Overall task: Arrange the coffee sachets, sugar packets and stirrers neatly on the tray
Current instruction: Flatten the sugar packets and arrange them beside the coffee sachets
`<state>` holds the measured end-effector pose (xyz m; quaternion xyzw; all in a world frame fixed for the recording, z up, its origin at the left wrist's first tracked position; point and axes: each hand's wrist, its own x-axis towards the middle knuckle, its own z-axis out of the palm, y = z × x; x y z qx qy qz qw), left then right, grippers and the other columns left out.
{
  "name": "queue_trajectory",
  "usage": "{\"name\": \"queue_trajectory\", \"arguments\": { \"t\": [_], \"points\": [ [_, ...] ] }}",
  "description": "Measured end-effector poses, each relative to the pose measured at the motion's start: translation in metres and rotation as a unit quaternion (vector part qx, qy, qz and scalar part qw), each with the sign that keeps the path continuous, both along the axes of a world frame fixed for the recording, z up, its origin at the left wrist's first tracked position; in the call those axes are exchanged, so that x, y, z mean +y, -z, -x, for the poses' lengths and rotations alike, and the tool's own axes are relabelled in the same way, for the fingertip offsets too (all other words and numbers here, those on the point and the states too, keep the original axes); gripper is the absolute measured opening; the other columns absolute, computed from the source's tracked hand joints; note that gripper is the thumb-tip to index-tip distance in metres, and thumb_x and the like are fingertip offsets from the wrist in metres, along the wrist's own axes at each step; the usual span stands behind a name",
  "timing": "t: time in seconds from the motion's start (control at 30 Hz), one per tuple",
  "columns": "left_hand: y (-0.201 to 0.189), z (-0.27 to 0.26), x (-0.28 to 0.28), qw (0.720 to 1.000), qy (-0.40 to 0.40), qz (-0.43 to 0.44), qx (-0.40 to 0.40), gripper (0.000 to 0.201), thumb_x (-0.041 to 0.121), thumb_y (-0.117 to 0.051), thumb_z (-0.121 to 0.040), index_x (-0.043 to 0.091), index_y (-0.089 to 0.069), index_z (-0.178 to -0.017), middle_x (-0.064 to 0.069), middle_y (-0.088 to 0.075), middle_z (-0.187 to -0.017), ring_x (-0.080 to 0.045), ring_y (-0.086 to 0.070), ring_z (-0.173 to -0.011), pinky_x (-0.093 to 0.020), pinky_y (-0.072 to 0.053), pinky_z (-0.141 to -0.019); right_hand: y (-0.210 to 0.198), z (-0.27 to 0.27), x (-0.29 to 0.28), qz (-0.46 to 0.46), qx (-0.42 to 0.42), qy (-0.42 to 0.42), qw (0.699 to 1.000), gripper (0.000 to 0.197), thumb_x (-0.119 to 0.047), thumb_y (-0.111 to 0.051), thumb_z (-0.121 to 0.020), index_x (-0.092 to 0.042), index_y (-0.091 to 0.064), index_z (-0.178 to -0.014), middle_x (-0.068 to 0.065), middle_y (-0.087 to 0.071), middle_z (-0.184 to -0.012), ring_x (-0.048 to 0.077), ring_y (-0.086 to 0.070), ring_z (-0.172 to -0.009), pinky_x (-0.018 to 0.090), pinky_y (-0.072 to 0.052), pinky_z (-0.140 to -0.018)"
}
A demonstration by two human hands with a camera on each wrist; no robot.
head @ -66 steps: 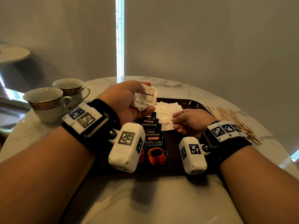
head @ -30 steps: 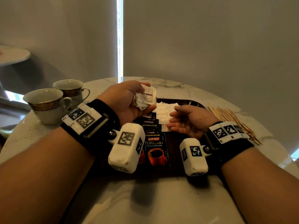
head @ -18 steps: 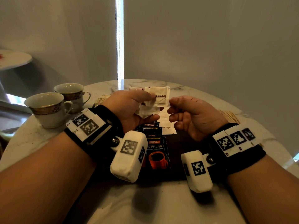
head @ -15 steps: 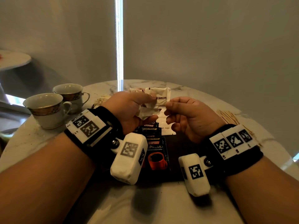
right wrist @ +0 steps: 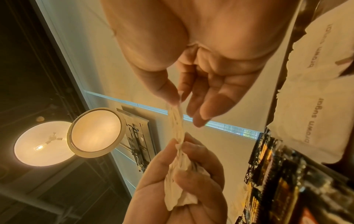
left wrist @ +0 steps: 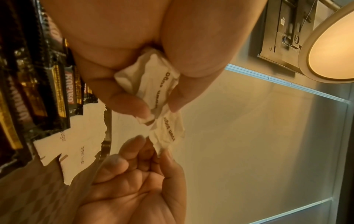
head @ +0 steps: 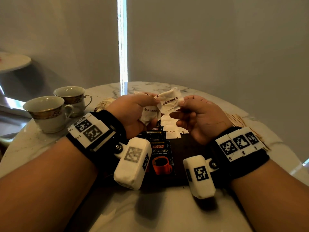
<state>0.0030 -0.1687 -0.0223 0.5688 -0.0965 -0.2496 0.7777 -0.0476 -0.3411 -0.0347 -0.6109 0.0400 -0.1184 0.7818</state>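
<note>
Now | both hands raised | right hand [head: 199, 114] pinches sugar packet [head: 169, 102]

Head looks down; wrist cameras closely share the sugar packet [head: 169, 102].

Hands [left wrist: 134, 136] on perhaps two sugar packets [left wrist: 153, 91]

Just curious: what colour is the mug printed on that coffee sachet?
Orange-red, on the black coffee sachet; head view.
</note>
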Motion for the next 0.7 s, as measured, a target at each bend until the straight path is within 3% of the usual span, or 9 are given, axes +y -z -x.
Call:
{"name": "queue_trajectory", "arguments": {
  "t": [0.1, 0.27, 0.37, 0.47, 0.6, 0.7],
  "points": [
    [0.000, 0.001, 0.000, 1.000, 0.000, -0.001, -0.002, 0.015, 0.006, -0.053, -0.096, 0.013, -0.066, -0.096, -0.011, -0.064, -0.085, -0.019, -0.060, -0.066, -0.024, -0.048, -0.047, 0.001, -0.002, -0.001, -0.024, -0.010, 0.012, 1.000, 0.011, -0.006, -0.053, -0.095, -0.010, -0.057, -0.085, 0.009, -0.073, -0.079, 0.024, -0.071, -0.071, 0.027, -0.052, -0.052],
    [0.001, -0.001, 0.001, 1.000, -0.001, -0.008, 0.002, 0.020, 0.005, -0.050, -0.095, 0.012, -0.067, -0.102, -0.009, -0.065, -0.096, -0.016, -0.058, -0.066, -0.023, -0.045, -0.047, 0.000, -0.004, 0.000, -0.098, -0.032, 0.052, 0.993, 0.015, 0.000, -0.050, -0.095, -0.009, -0.059, -0.086, 0.007, -0.069, -0.070, 0.022, -0.070, -0.068, 0.034, -0.057, -0.054],
    [0.001, 0.002, 0.002, 0.999, 0.032, -0.026, -0.014, 0.017, 0.014, -0.063, -0.091, 0.010, -0.067, -0.107, -0.007, -0.068, -0.093, -0.014, -0.055, -0.063, -0.021, -0.042, -0.046, -0.002, -0.001, 0.003, -0.090, -0.047, 0.025, 0.994, 0.011, 0.003, -0.055, -0.092, -0.004, -0.064, -0.092, 0.011, -0.069, -0.073, 0.023, -0.070, -0.067, 0.037, -0.060, -0.061],
    [0.002, 0.004, 0.002, 0.995, 0.076, -0.035, -0.044, 0.035, 0.022, -0.071, -0.081, 0.007, -0.065, -0.111, -0.009, -0.068, -0.090, -0.014, -0.057, -0.062, -0.021, -0.042, -0.048, -0.003, 0.004, 0.009, -0.055, -0.044, -0.007, 0.998, 0.010, 0.002, -0.059, -0.090, 0.000, -0.064, -0.098, 0.012, -0.071, -0.076, 0.024, -0.070, -0.069, 0.034, -0.059, -0.059],
    [0.000, 0.007, 0.001, 0.996, 0.062, -0.038, -0.052, 0.007, 0.006, -0.064, -0.090, 0.008, -0.063, -0.098, -0.014, -0.069, -0.084, -0.018, -0.060, -0.060, -0.022, -0.046, -0.046, -0.003, 0.005, 0.011, -0.062, -0.048, -0.020, 0.997, 0.017, 0.000, -0.064, -0.082, 0.000, -0.062, -0.099, 0.013, -0.072, -0.076, 0.024, -0.071, -0.067, 0.033, -0.059, -0.056],
    [0.000, 0.005, 0.001, 0.998, 0.037, -0.002, -0.047, 0.006, 0.001, -0.059, -0.094, 0.005, -0.061, -0.098, -0.018, -0.067, -0.088, -0.019, -0.061, -0.062, -0.023, -0.049, -0.045, -0.003, 0.006, 0.008, -0.032, -0.041, -0.024, 0.998, 0.026, -0.016, -0.068, -0.072, -0.004, -0.062, -0.095, 0.013, -0.071, -0.079, 0.023, -0.067, -0.064, 0.026, -0.052, -0.048]
  ]
}}
